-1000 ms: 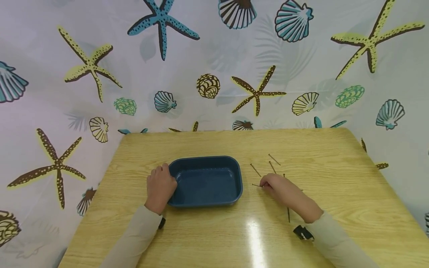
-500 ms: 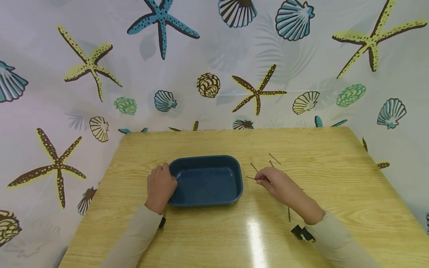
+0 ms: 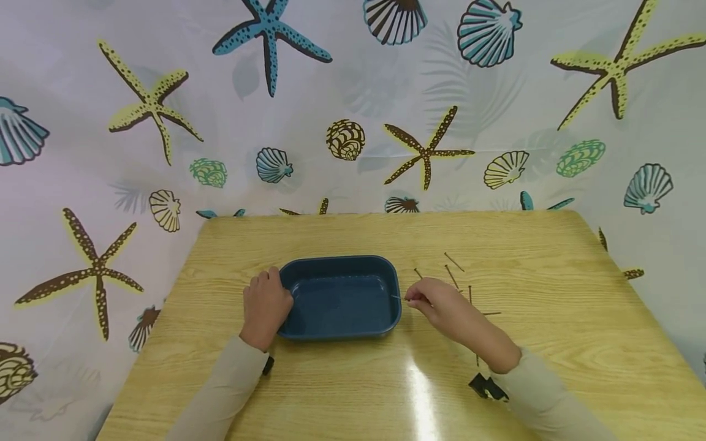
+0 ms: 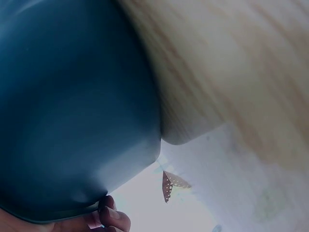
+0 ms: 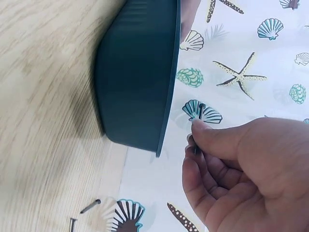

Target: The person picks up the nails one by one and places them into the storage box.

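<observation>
A dark blue rectangular dish stands on the wooden table, its inside bare. At its left end my left hand grips the rim; the left wrist view shows fingertips curled at the edge. Just off the right rim, my right hand pinches a nail between thumb and fingers. The nail's head points toward the dish, and the right wrist view has it above rim level. Behind and beneath the right hand lie several loose nails, some partly hidden by the hand and forearm.
The light wood table reaches back to a white curtain printed with shells and starfish. One nail lies crosswise to the right of the right hand. Another nail lies nearer the front, beside the right forearm.
My right hand has lifted the nail from the table and carried it left to the dish's right rim. The left hand and the dish have stayed in place.
</observation>
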The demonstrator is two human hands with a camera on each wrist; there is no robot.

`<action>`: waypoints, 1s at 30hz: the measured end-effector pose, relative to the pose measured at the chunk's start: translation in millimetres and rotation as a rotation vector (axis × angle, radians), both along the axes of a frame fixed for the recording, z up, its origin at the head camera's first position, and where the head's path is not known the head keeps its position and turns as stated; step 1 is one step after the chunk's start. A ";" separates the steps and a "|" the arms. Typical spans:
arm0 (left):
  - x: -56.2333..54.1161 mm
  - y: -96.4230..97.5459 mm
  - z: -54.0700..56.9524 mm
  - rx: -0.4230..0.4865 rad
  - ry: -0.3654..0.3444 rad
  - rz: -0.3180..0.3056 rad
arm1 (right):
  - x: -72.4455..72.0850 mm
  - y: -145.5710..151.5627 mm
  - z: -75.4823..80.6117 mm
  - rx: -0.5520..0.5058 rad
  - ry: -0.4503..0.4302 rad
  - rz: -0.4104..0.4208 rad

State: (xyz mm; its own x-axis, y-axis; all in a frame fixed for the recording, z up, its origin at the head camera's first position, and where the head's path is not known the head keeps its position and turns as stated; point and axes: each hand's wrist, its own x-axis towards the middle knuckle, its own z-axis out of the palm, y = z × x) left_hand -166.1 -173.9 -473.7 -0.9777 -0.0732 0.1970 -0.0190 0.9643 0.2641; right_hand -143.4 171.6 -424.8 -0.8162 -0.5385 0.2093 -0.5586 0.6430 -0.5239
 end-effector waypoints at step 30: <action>-0.3 0.2 0.2 0.021 -0.009 0.009 | -7.5 -63.5 -13.9 0.072 0.114 0.194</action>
State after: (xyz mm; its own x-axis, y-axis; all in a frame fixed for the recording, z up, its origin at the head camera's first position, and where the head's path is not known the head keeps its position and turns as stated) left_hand -166.4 -173.8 -473.5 -0.9787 -0.0863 0.1864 -0.0304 0.9583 0.2841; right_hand -150.9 108.0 -438.7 -0.6690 -0.7002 0.2492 -0.7284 0.5511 -0.4070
